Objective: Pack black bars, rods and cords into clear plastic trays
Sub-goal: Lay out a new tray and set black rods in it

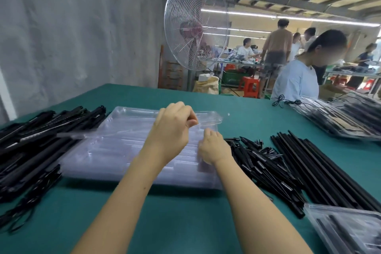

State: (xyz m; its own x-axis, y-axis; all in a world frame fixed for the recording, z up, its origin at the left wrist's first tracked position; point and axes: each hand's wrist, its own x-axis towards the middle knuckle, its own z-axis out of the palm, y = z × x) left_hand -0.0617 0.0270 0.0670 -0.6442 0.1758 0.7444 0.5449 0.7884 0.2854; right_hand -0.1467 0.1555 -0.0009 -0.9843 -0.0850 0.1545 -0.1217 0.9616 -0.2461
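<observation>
A stack of clear plastic trays [115,150] lies in the middle of the green table. My left hand [173,128] pinches the far right edge of the top tray and lifts it a little. My right hand [213,146] grips the right rim of the stack, fingers curled over the edge. A heap of black bars [41,136] lies left of the trays, with black cords [22,210] in front of it. Short black rods [261,163] and long thin black rods [321,169] lie to the right.
A filled clear tray [346,231] sits at the near right corner and a stack of filled trays [338,117] at the far right. A person in a light shirt [296,78] stands beyond the table. A large fan [195,24] stands behind the far edge.
</observation>
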